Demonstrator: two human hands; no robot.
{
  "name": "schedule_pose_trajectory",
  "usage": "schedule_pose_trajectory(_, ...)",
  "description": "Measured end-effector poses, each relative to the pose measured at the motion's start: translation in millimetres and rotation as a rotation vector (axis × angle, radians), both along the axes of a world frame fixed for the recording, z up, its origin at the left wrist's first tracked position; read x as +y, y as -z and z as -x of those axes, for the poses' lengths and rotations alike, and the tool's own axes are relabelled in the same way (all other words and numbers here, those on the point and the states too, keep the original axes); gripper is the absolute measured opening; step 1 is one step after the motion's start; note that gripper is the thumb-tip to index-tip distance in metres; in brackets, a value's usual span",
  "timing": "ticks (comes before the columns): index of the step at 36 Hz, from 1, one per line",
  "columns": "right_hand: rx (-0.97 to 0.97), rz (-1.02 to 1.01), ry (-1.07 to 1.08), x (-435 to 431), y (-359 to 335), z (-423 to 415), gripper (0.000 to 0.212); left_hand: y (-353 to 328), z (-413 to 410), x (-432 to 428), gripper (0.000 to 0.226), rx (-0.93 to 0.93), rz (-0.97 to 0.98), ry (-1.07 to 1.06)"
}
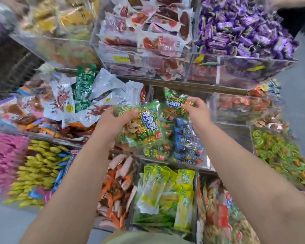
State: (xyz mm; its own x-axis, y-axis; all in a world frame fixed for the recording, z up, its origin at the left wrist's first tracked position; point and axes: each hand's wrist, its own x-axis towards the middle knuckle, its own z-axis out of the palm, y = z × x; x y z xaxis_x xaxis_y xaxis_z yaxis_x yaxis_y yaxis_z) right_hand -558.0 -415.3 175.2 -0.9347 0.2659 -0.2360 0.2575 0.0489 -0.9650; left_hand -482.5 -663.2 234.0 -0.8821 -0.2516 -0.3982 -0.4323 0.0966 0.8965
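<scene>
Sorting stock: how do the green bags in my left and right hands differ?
The left-hand bag is tilted, its cartoon front showing; the right-hand bag stands upright, lower half hidden. The left hand grips its bag's side; the right hand pinches its bag's top. Both are green with a blue label.

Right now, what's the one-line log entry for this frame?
left hand grips green cartoon snack bag | right hand pinches second green snack bag | blue snack bags lie below right hand

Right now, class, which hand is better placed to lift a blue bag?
Probably the right hand: it pinches a green bag next to the blue bags; the left hand grips the cartoon bag.
</scene>
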Motion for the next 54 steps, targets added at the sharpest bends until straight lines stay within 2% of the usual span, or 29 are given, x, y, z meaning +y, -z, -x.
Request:
schedule_pose_trajectory(3,-0.019,0.006,-0.029,-10,4,24,0.019,-2,21,-8,0.119,0.046,-0.032,0.025)
schedule_pose_trajectory(8,-0.111,0.035,-0.063,-20,21,63,0.028,5,44,-12,0.136,0.041,-0.091,0.058)
schedule_pose_trajectory(13,-0.145,-0.108,0.085,-26,48,71,0.047,19,49,-7,0.133,0.027,-0.153,0.047)
schedule_pose_trajectory(15,-0.128,-0.134,0.124,-24,56,67,0.045,25,48,-6,0.134,0.012,-0.173,0.043)
schedule_pose_trajectory(18,-0.088,-0.241,0.04,-22,65,65,0.036,30,46,-6,0.133,-0.023,-0.201,0.038)
schedule_pose_trajectory(22,-0.107,-0.407,-0.133,-21,67,72,0.042,33,44,-4,0.144,-0.047,-0.212,0.043)
schedule_pose_trajectory(25,-0.145,-0.432,-0.193,-17,64,74,0.047,31,43,0,0.138,-0.049,-0.229,0.033)
schedule_pose_trajectory(30,-0.153,-0.333,-0.033,-11,48,55,0.057,28,41,5,0.115,-0.046,-0.258,0.005)
schedule_pose_trajectory(31,-0.127,-0.295,0.02,-10,44,47,0.054,27,41,7,0.111,-0.034,-0.269,-0.004)
schedule_pose_trajectory(33,-0.066,-0.184,0.083,-9,33,26,0.034,26,39,12,0.109,-0.019,-0.284,-0.027)
schedule_pose_trajectory(35,-0.058,-0.008,0.057,-13,21,1,0.018,29,37,17,0.102,0.013,-0.301,-0.081)
schedule_pose_trajectory(38,-0.135,0.328,-0.074,-30,8,-36,0.016,31,34,27,0.121,0.04,-0.362,-0.176)
schedule_pose_trajectory(41,-0.176,0.493,-0.178,-48,6,-59,0.019,30,30,37,0.126,0.077,-0.356,-0.234)
schedule_pose_trajectory(42,-0.169,0.52,-0.183,-52,5,-63,0.029,32,28,39,0.115,0.075,-0.352,-0.238)
schedule_pose_trajectory(44,-0.165,0.559,-0.112,-58,4,-69,0.047,36,24,42,0.076,0.08,-0.298,-0.246)
schedule_pose_trajectory(47,-0.182,0.659,0.008,-61,5,-73,0.055,44,20,40,0.04,0.106,-0.291,-0.259)
schedule_pose_trajectory(48,-0.187,0.7,0.04,-60,3,-73,0.05,43,19,37,0.036,0.099,-0.3,-0.265)
schedule_pose_trajectory(50,-0.181,0.731,0.082,-50,1,-69,0.034,43,17,29,0.049,0.083,-0.322,-0.279)
schedule_pose_trajectory(53,-0.088,0.752,0.16,-26,-3,-54,0.017,49,14,11,0.028,0.094,-0.3,-0.309)
schedule_pose_trajectory(54,-0.056,0.763,0.183,-18,-5,-48,0.018,50,13,7,0.033,0.094,-0.311,-0.316)
